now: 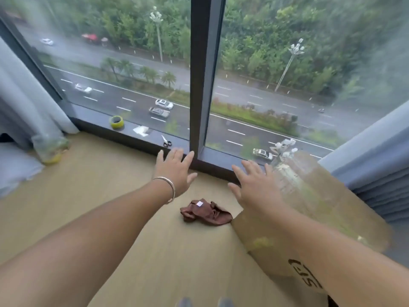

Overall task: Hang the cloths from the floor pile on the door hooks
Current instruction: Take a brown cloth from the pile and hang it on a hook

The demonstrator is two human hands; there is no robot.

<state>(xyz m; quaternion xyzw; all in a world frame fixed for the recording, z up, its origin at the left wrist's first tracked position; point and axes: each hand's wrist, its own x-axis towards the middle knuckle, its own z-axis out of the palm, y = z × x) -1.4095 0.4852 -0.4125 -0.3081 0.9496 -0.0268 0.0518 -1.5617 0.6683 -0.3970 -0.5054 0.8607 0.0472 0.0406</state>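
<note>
brown cloth (205, 212), yellow-green tape roll (117, 122), grey-blue curtain (26, 103)

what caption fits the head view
Both open hands, left hand and right hand, reach over a brown cloth on the floor.

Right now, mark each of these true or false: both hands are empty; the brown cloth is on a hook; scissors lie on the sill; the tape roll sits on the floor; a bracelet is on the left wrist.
1. Both hands are empty. True: left hand and right hand are spread open, holding nothing.
2. The brown cloth is on a hook. False: it lies crumpled on the floor.
3. Scissors lie on the sill. True.
4. The tape roll sits on the floor. False: it is on the sill.
5. A bracelet is on the left wrist. True.
</note>
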